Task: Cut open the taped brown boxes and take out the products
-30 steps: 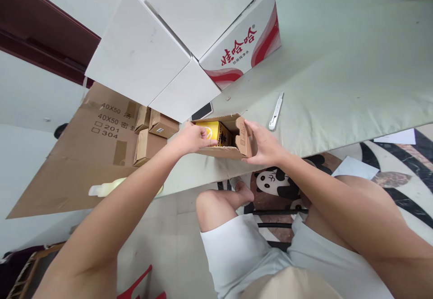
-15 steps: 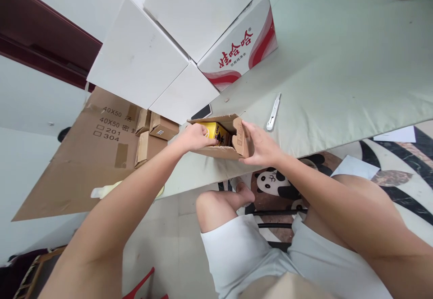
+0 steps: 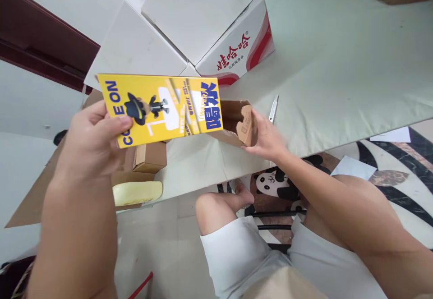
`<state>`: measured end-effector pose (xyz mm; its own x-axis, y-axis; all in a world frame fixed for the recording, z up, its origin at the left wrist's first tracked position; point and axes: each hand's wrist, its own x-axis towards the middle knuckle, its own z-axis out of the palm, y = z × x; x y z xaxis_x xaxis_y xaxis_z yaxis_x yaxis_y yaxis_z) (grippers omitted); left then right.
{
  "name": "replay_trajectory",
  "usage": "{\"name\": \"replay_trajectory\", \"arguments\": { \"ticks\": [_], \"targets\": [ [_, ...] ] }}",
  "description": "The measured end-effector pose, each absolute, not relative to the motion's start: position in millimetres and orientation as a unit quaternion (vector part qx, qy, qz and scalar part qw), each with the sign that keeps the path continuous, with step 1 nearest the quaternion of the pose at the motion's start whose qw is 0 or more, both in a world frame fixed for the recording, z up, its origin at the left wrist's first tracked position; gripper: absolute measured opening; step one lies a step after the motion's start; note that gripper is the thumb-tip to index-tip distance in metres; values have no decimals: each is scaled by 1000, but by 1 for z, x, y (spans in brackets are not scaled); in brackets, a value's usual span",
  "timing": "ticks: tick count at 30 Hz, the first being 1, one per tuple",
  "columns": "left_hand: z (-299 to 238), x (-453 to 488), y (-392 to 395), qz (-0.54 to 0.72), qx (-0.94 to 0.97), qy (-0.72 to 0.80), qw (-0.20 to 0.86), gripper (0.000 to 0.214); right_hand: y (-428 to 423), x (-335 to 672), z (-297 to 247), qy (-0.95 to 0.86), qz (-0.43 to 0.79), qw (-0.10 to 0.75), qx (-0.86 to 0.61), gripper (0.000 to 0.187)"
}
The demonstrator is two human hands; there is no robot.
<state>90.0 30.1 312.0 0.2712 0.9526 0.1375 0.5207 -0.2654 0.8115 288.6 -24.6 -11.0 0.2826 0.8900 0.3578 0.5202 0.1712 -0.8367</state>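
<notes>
My left hand [image 3: 96,139] grips one end of a yellow printed box [image 3: 169,107], which is raised above the table with blue lettering and a cartoon figure on its face. At the table's near edge, my right hand [image 3: 267,136] is closed on the end flap of an open brown cardboard box [image 3: 232,130]. Part of that carton's left side is hidden behind the yellow box. Just beyond my right hand lies a white utility knife [image 3: 274,109] on the pale green cloth.
White cartons, one with red print [image 3: 237,48], stand at the back. Small brown boxes [image 3: 150,157] and a pale yellow bottle [image 3: 138,192] lie on the left. A large cardboard piece [image 3: 30,195] leans beyond them. My knees are under the table edge [image 3: 304,154].
My left hand has drawn the yellow box out of the brown carton, moving it up and to the left. My right hand stays on the carton's flap.
</notes>
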Motion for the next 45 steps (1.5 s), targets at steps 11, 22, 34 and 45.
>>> {"name": "replay_trajectory", "arguments": {
  "ticks": [11,22,34,45],
  "targets": [
    [187,7,35,164,744,546,348,61,-12,354,-2,-408,55,525,-745,119],
    [191,23,34,22,813,383,438,55,-71,276,24,-699,338,515,-363,90],
    [122,59,35,288,590,390,645,90,-61,262,3,-459,643,535,-301,116],
    [65,52,19,414,520,331,669,99,-27,220,32,-442,521,609,-403,97]
  ]
}}
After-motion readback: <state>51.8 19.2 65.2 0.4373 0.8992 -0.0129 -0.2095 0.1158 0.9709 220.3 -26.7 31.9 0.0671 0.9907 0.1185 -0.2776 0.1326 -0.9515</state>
